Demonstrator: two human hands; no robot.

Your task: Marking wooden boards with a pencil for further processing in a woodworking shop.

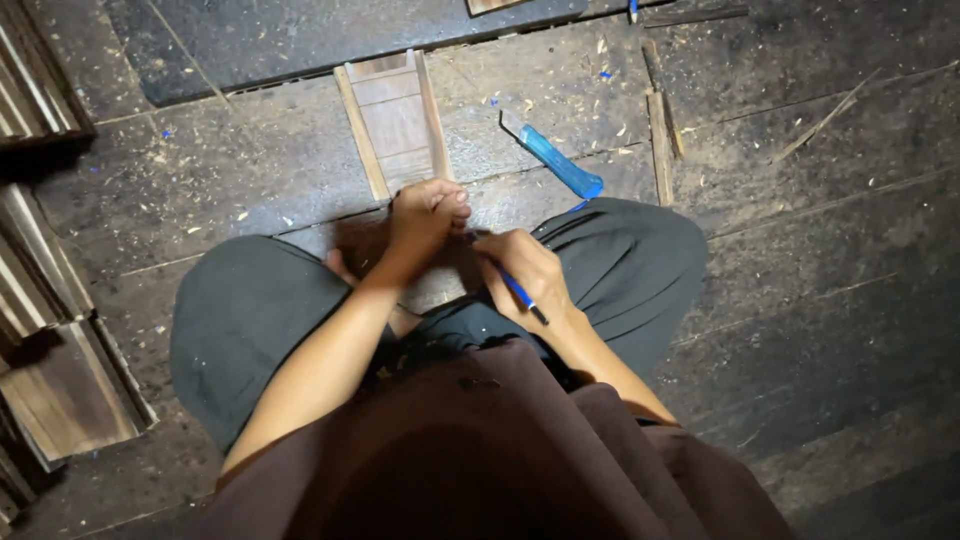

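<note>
Head view, looking straight down on a person seated cross-legged on a dark plank floor (820, 300) littered with pale wood shavings.

Left hand (428, 212), centre of frame: fingers curled shut and pressed down on the near end of a small wooden frame piece (395, 125). That piece is a flat panel with raised side rails. It lies on the floor and runs from the hand up toward the upper middle of the frame.

Right hand (530, 272), just right of and below the left hand: fingers closed around a thin blue-handled tool (520, 294). Its dark end sticks out toward the lower right, over the wrist. The working tip is hidden under the fingers, so I cannot tell what it touches. The two hands sit just beside each other.

Upper centre-right: a blue-handled chisel (553, 155) lies loose on the floor, metal blade pointing upper left, near the frame piece but apart from it. To its right, a narrow wood strip (659, 140) lies nearly upright in the frame.

Left edge: stacked wooden pieces (60, 380) with similar rails.
</note>
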